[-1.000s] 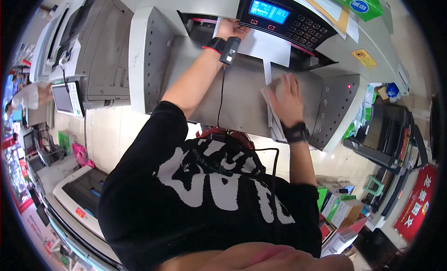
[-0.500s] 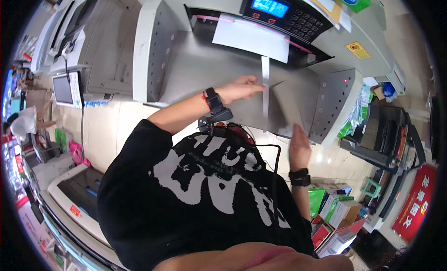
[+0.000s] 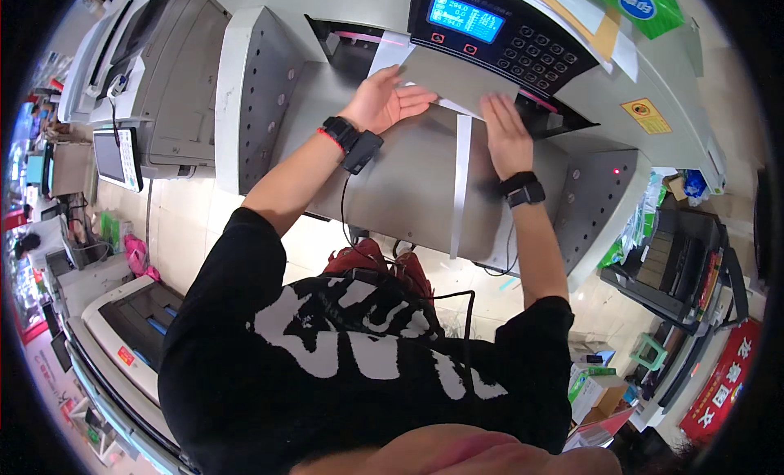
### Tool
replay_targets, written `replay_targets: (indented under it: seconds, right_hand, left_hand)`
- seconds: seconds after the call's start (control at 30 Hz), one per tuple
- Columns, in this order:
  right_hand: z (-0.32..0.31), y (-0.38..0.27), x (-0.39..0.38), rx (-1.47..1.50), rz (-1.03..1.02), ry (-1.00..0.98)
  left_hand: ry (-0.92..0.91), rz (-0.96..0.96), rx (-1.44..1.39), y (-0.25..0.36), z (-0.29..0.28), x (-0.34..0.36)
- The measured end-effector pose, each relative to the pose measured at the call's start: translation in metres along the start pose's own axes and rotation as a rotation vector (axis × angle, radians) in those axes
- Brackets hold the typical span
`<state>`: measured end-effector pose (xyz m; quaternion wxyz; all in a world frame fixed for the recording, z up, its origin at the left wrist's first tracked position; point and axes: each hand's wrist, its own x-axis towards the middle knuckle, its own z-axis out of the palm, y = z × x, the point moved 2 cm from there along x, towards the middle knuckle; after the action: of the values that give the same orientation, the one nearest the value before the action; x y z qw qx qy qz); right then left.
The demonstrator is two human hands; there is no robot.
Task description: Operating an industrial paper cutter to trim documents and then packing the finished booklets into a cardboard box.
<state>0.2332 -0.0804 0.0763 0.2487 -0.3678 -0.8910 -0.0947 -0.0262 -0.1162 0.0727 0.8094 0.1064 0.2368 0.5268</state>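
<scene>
A grey-brown board lies over white paper in the slot of a cutting machine, below its dark control panel. At the board's left front edge is my left hand, fingers stretched out and apart. My right hand rests its straight fingers on the board's right front part, slightly blurred. Neither hand grips anything. A long white paper strip runs from the slot toward me across the metal worktable. Both wrists wear black bands.
Perforated side walls stand left and right of the worktable. A grey copier is at the left, and a black printer at the right. Papers and a green package lie on top of the machine. Cables hang near both arms.
Both hands have moved forward to the slot. The grey-brown board, earlier near my right hand over the worktable, now lies over the white paper. My right hand has let go of it.
</scene>
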Motion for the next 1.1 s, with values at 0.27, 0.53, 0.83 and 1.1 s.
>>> replay_targets:
  seconds: [0.27,0.53,0.83,1.1]
  right_hand:
    - [0.057,0.048,0.056,-0.028,0.148,-0.354]
    - [0.079,0.081,0.065,-0.06,0.171,-0.152]
    - [-0.106,-0.042,-0.082,0.376,0.485,-0.173]
    - [-0.123,-0.098,-0.336,0.934,1.758,-0.068]
  left_hand:
    - [0.327,0.185,0.36,0.018,-0.028,0.088]
    - [0.447,0.137,0.544,0.02,-0.025,0.12]
    - [0.172,0.163,0.028,0.015,-0.019,0.119]
    - [0.129,-0.025,-0.036,0.015,0.005,0.072]
